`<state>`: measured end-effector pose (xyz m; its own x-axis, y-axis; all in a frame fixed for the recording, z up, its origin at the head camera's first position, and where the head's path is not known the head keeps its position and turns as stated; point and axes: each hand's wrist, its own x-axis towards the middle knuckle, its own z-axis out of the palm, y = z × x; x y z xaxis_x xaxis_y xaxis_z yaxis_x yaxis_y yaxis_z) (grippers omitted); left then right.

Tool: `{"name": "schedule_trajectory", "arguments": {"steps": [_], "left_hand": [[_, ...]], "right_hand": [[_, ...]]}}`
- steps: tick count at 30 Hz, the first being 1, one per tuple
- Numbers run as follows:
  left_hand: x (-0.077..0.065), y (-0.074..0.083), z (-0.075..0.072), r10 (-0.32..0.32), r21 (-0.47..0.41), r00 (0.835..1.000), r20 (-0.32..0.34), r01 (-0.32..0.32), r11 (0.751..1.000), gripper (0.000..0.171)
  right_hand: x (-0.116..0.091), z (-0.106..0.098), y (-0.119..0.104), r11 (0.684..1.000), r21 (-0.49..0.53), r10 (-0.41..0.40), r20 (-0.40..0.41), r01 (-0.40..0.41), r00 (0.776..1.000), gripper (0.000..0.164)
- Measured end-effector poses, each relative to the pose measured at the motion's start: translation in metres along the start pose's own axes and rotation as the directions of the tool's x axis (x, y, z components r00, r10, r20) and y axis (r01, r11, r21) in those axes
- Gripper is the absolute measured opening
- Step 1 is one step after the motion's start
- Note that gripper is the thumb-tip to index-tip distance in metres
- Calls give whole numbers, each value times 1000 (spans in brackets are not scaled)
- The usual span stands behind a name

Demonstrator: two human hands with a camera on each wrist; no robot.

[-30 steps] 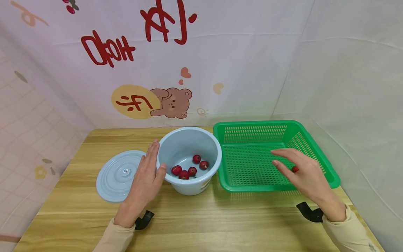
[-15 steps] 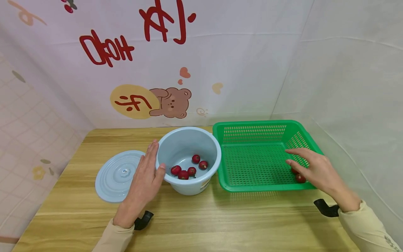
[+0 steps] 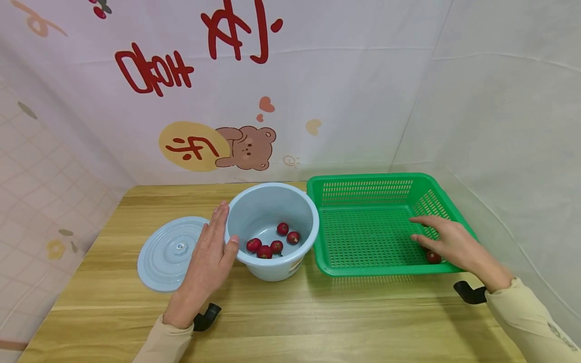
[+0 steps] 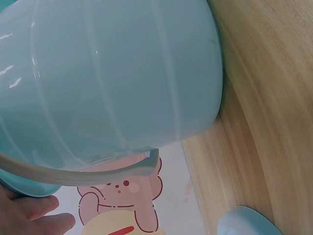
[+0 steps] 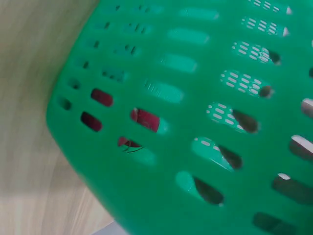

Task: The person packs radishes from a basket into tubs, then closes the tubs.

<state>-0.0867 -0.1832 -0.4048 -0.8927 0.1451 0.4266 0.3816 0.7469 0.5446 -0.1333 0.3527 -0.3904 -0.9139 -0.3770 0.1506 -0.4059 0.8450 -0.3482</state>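
We have open room over the near table (image 3: 336,322); beyond it, the blue bucket (image 3: 269,204) bars the middle and the green basket (image 3: 376,271) walls the right.

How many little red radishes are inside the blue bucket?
5 red radishes show in the blue bucket: three bunched at the near side, toward the left, and two farther back, toward the right. The near wall could be hiding more.
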Motion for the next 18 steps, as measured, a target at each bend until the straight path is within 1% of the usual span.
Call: {"name": "schedule_trajectory", "arguments": {"steps": [6,10,12,15,18], "left_hand": [[0,0,0,-1,-1,1000,1,1,1000,66],[0,0,0,-2,2,1000,1,2,1000,66],[0,0,0,-5,3,1000,3,5,1000,66],[0,0,0,-8,4,1000,4,8,1000,66],[1,0,0,-7,3,1000,2,7,1000,66]], "right_hand": [[5,-1,4,998,34,53,125,-58,991,56],[8,0,7,995,46,82,184,-92,980,60],[9,0,9,992,61,97,221,-113,970,62],[13,1,11,990,76,98,270,-122,958,64],[15,1,12,981,112,109,341,-156,934,68]]}}
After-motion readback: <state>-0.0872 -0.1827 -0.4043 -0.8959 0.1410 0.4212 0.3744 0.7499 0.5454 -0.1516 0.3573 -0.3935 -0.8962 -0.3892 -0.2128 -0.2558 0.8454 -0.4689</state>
